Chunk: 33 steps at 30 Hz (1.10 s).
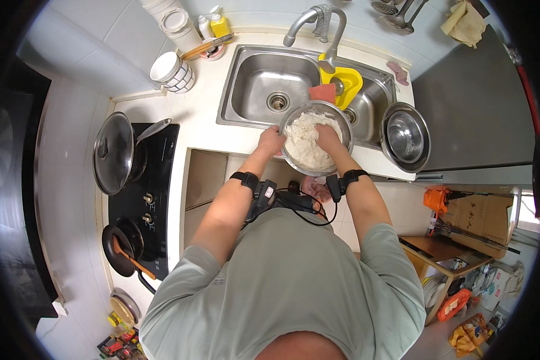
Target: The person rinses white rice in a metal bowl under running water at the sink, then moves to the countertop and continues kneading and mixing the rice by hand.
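Observation:
A stainless steel bowl (348, 135) sits in front of me at the front edge of the sink. It holds a rough, pale mass that looks like floury dough (303, 141). On the bowl's left side, my left hand (271, 141) grips the rim. My right hand (328, 138) reaches over the near right side into the bowl, its fingers curled down against the dough. The fingertips are partly hidden, so how firmly they hold it does not show.
Behind the bowl is a double sink (276, 81) with a faucet (328, 31), a yellow strainer basket (353, 85) and a reddish cloth (323, 93). Nested metal bowls (405, 135) stand at right. A lidded pan (112, 153) and a frying pan (117, 252) rest on the cooktop (155, 180) at left.

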{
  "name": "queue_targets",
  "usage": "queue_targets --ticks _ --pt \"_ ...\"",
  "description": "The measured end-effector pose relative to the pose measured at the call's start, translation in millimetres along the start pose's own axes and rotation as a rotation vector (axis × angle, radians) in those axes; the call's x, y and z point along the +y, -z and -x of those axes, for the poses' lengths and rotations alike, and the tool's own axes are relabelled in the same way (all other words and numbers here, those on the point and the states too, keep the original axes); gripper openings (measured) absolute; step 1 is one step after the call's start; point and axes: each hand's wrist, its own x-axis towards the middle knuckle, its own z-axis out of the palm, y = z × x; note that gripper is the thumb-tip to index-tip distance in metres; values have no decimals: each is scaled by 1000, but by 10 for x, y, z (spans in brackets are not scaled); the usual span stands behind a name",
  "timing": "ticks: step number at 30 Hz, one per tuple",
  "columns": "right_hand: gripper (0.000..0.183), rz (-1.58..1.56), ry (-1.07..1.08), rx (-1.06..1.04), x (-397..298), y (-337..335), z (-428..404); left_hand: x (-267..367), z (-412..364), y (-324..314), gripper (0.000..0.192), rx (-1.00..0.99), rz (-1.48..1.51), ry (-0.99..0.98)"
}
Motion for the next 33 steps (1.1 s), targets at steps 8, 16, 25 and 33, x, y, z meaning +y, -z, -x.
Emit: queue_targets --ticks 8,16,25,33 --pt "38 106 78 -362 75 490 -15 256 -288 -246 31 -28 242 124" --pt "33 108 -101 -294 194 519 -200 321 -633 -348 34 -1 325 151" --pt "36 136 -191 -308 133 417 -250 1553 -1108 796 55 655 -288 -834" --pt "35 119 -322 -328 -8 470 -306 2025 -863 691 31 114 -325 -788"
